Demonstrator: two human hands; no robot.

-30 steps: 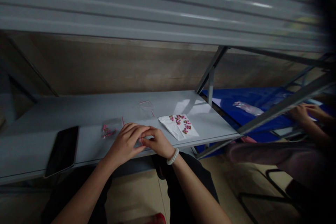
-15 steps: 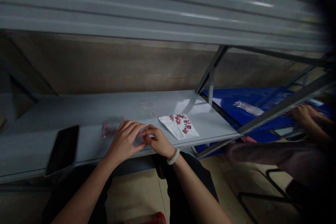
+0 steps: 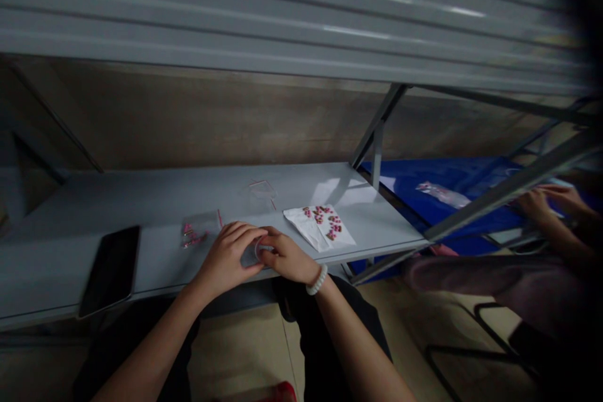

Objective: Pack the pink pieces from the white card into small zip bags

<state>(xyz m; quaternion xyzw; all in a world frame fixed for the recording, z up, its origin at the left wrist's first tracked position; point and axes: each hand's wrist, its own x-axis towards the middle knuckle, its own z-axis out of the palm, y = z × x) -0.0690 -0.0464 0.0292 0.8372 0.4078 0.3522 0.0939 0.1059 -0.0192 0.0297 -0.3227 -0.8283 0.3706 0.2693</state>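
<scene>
Both my hands are low at the front edge of a grey metal shelf (image 3: 141,201), pinching a small clear plastic bag (image 3: 252,254) between their fingers. My left hand (image 3: 227,257) covers part of it, and my right hand (image 3: 287,257) holds its other side. A white beaded bracelet (image 3: 317,280) circles my right wrist. Just left of my left hand lies a clear bag of small pink items (image 3: 196,232). A white paper sheet (image 3: 319,227) with pink-and-gold pieces lies right of my right hand. A flat clear bag (image 3: 262,190) sits farther back.
A black phone or tablet (image 3: 110,271) lies at the shelf's left front. A grey shelf board (image 3: 235,12) runs overhead, with a metal upright (image 3: 377,135) at right. Beyond it, a co-worker's hands (image 3: 537,206) are near a blue surface (image 3: 447,204) holding a plastic bag (image 3: 443,194).
My right hand and bracelet have shifted slightly right, and my fingers still hold the small bag. The co-worker's hands have moved a little.
</scene>
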